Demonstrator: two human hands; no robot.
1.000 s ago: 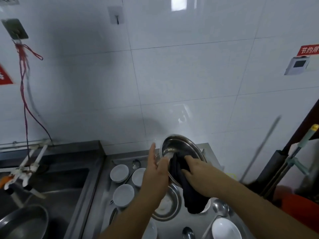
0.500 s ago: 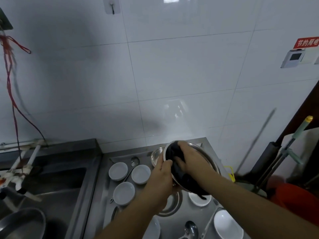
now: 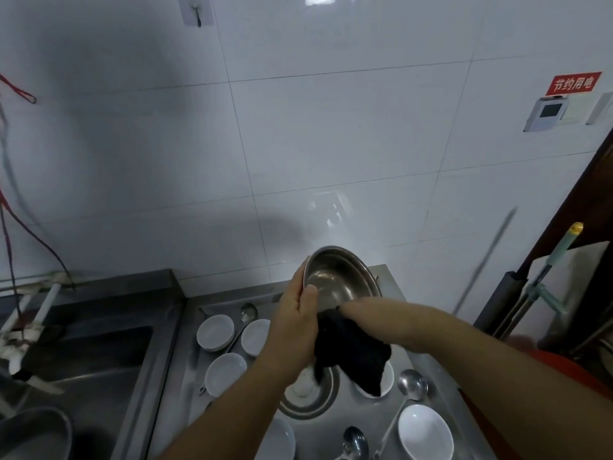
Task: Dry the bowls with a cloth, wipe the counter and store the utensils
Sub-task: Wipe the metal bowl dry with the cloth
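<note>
A: What's nearest on my feed?

B: At the bottom edge I see a white bowl [image 3: 425, 432] and a ladle [image 3: 412, 384] lying on the steel counter [image 3: 185, 370], with a second spoon [image 3: 355, 439] just left of them. A flat steel dish [image 3: 310, 398] sits in the middle, partly under my arms.

A: And the hands?

B: My left hand [image 3: 295, 322] has its grip curled round the near rim of a steel bowl [image 3: 341, 280], thumb inside, holding it tilted up above the counter at centre frame. My right hand [image 3: 356, 308] is tucked against the bowl's lower edge; its fingers are hidden, so I cannot tell how they lie. A dark cloth [image 3: 351, 355] hangs below both hands, touching the bowl.

A: Further back?

B: Three small white dishes [image 3: 215, 333] cluster left of centre, a sink [image 3: 76, 366] at lower left, then the white tiled wall [image 3: 298, 144] with a red sign [image 3: 573, 84] at upper right.
</note>
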